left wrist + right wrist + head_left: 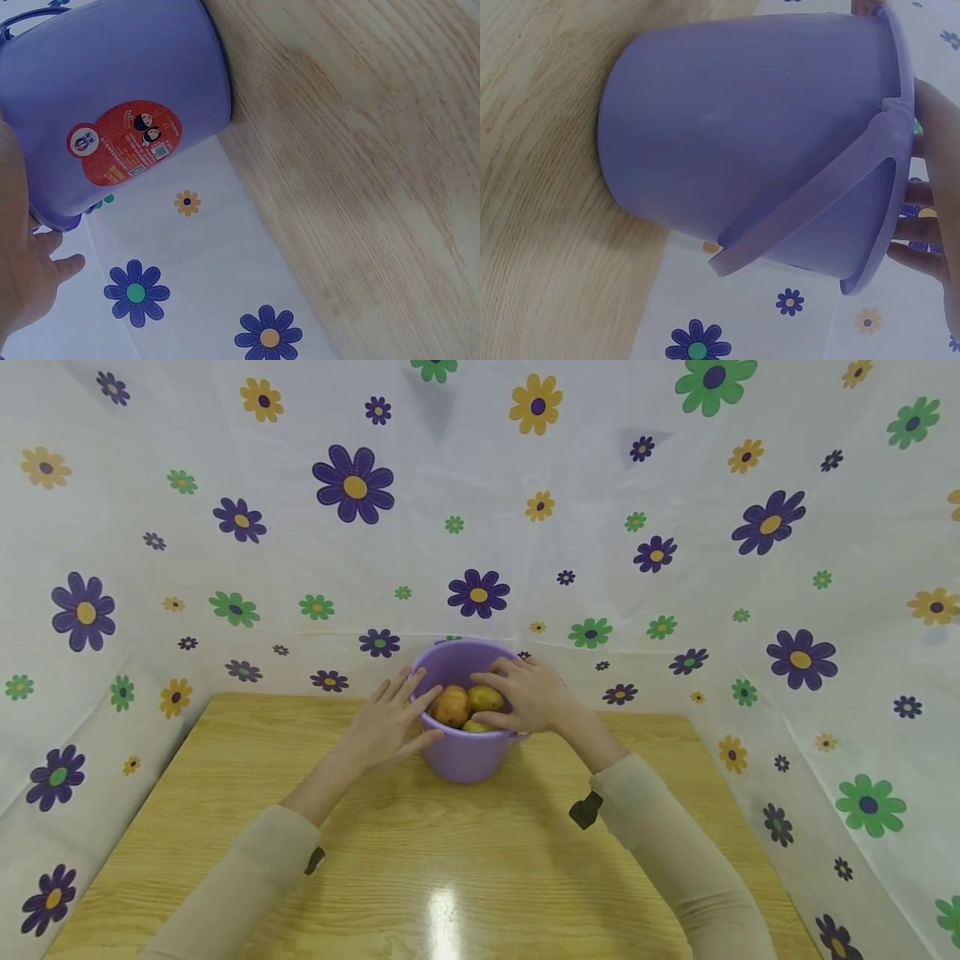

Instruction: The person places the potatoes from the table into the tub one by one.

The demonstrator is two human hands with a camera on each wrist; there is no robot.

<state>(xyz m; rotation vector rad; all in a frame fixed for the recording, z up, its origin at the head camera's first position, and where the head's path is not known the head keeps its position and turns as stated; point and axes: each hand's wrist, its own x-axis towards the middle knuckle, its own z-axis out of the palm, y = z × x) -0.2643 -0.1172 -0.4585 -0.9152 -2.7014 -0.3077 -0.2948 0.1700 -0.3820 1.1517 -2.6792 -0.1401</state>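
A purple bucket [465, 758] stands upright towards the back of the wooden table. Inside lie a round orange-brown fruit [451, 705] and two yellow-green fruits [486, 698], one of them partly hidden by the front rim. My left hand [386, 722] rests at the bucket's left rim, its fingers spread and the thumb along the outside. Over the right rim reaches my right hand [531, 695], fingers loosely bent above the fruit; I see no fruit in its grasp. The bucket's handle [810, 195] hangs down along its side in the right wrist view.
The wooden table [450, 835] extends in front of the bucket. Close behind it rises a white flower-printed cloth [420, 552], which also lines both sides. A red sticker [120, 146] is on the bucket's wall in the left wrist view.
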